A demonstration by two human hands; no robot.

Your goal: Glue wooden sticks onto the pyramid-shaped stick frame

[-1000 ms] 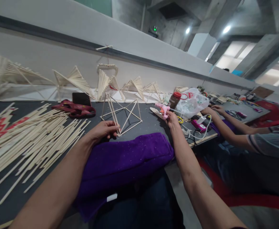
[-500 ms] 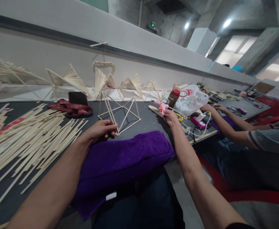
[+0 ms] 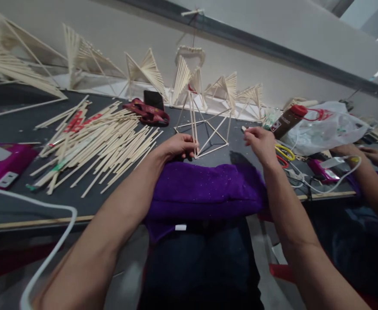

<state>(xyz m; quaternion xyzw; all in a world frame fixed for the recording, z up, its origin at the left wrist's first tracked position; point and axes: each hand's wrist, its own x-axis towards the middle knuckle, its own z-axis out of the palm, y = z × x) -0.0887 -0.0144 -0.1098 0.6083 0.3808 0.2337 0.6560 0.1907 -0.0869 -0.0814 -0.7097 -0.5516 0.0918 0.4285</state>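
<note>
A small open frame of thin wooden sticks [image 3: 212,140] stands on the grey table, beyond a folded purple cloth [image 3: 205,189]. My left hand [image 3: 183,146] pinches the near left corner of this frame, where upright sticks meet the base. To the right of the frame my right hand [image 3: 260,140] is raised over the table with its fingers drawn together; a small pale tip shows at the fingertips, too small to name. Left of my left hand lies a large pile of loose sticks [image 3: 101,142].
Along the wall stand several fanned stick models [image 3: 148,71]. A red strap [image 3: 147,113] and dark phone [image 3: 153,100] lie behind the pile. At right are a brown bottle [image 3: 286,122], a plastic bag [image 3: 327,129], cables, a purple power strip [image 3: 324,171] and another person's hands [image 3: 347,150].
The view has swung left and down. My right hand was at a pink glue gun near the bottle; the glue gun is no longer visible. My left hand still grips the frame.
</note>
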